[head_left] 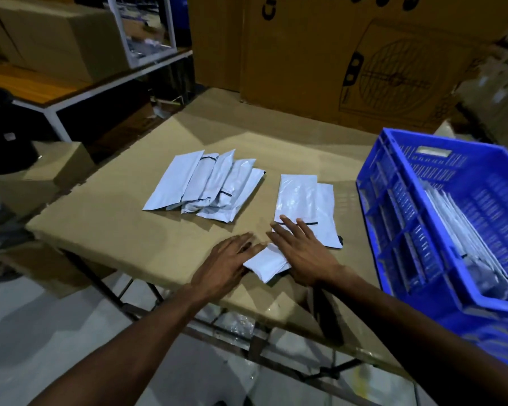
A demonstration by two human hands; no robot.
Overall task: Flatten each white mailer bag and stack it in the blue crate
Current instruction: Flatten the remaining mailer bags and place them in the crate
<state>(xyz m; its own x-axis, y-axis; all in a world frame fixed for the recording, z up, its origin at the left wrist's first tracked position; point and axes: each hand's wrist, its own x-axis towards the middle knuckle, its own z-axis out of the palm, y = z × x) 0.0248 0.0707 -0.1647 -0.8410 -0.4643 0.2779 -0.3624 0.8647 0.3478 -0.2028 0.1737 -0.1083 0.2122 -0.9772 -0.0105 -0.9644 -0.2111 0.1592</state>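
— Bag orientation?

— My mailer bag (266, 263) lies flat at the near table (100, 218) edge, long axis slanting from near left to far right, under my palm.

— Anything around it?

— Two flattened bags (305, 200) touch it just beyond; a fanned pile (206, 183) sits further left. Nothing blocks the blue crate (393, 224) on my right, with bags inside.

— Hands?

— My left hand (226, 265) presses its left end, fingers straight. My right hand (305, 250) is spread flat across its far end.
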